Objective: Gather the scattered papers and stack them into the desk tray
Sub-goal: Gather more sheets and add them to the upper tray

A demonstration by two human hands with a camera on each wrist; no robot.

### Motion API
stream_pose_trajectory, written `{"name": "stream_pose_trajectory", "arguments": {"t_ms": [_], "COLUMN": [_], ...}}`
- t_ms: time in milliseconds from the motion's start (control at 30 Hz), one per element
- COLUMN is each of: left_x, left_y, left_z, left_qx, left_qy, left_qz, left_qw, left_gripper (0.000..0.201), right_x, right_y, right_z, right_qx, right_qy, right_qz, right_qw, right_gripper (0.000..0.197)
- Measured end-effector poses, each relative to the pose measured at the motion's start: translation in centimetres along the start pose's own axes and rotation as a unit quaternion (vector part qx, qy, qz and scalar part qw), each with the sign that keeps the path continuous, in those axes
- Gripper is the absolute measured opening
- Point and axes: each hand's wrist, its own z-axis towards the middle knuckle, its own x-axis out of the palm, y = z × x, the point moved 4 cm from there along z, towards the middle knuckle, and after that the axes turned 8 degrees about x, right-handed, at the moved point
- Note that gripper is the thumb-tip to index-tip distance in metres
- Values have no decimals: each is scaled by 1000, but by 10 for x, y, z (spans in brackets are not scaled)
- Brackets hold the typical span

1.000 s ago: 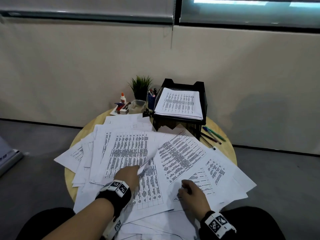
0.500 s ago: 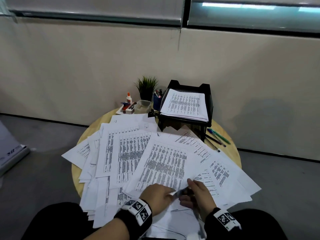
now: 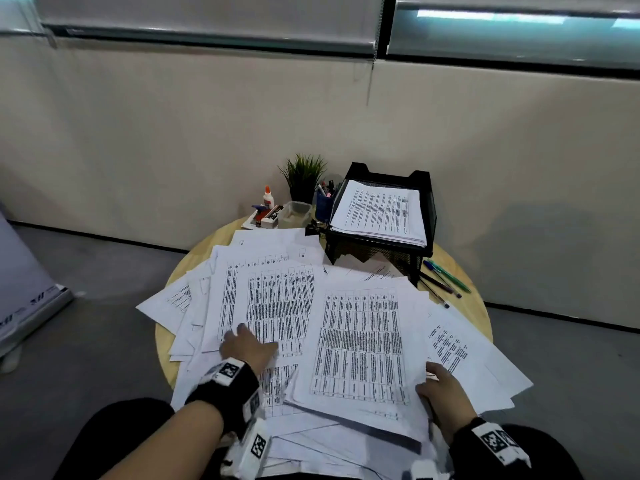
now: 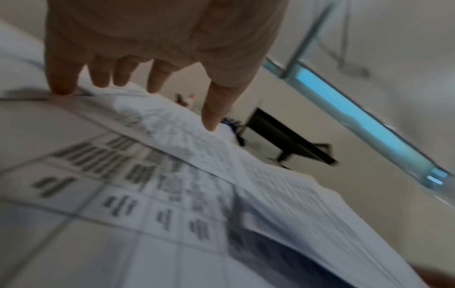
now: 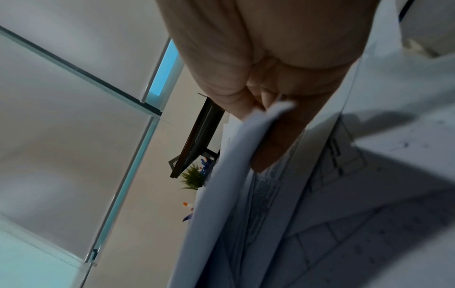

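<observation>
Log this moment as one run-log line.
left hand: flat on scattered papers | right hand: pinching gathered sheaf | desk tray: partly filled

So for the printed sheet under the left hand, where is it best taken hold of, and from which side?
Probably at its near edge, from the person's side. The sheet lies flat with other papers overlapping it, and the left hand rests fingers-straight near that edge, so a thumb could slip under there. The right hand pinches a gathered bundle.
</observation>
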Motion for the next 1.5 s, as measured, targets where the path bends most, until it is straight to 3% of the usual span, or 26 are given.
{"name": "stream_pose_trajectory", "arguments": {"t_ms": [67, 233, 300, 400, 667, 833, 900, 1000, 1067, 1100, 1200, 1333, 1500], "left_x": [0, 3, 3, 0, 22, 36, 39, 40, 31, 24, -2, -22, -33], "left_y": [13, 21, 22, 20, 10, -2, -6, -8, 0, 7, 30, 50, 64], "left_z": [8, 22, 28, 24, -15, -33, -37, -33, -21, -14, 4, 24, 46], "left_qx": [-48, -72, -49, 16, 115, 148, 160, 145, 107, 84, 0, -103, -107], "left_qy": [19, 30, 23, 26, 136, 221, 238, 195, 96, 44, -56, -61, -51], "left_qz": [4, -1, -50, -96, -113, -137, -168, -202, -212, -202, -117, -134, -133], "left_qw": [999, 997, 997, 995, 977, 954, 943, 949, 967, 975, 992, 984, 984], "left_gripper": [86, 95, 74, 9, 35, 29, 30, 14, 9, 13, 55, 80, 66], "right_x": [-2, 4, 3, 2, 7, 18, 21, 22, 18, 15, 9, 7, 11], "right_y": [-3, -5, -5, -7, -16, -4, -1, -4, -7, -7, -10, -10, -12], "right_z": [1, -1, -1, 5, 13, -2, -2, 2, 3, 4, 7, 5, 6], "right_qx": [-13, -43, -49, -48, -35, -38, -36, -24, -39, -50, -61, -79, -76], "right_qy": [5, 3, -6, -18, -14, 27, 51, 67, 44, 33, 13, -5, -6], "right_qz": [-2, -7, -7, 0, -34, -61, -80, -70, -75, -83, -91, -108, -122], "right_qw": [1000, 999, 999, 999, 999, 997, 995, 995, 995, 995, 994, 991, 990], "right_gripper": [37, 38, 35, 35, 36, 31, 37, 41, 40, 39, 35, 28, 21]}}
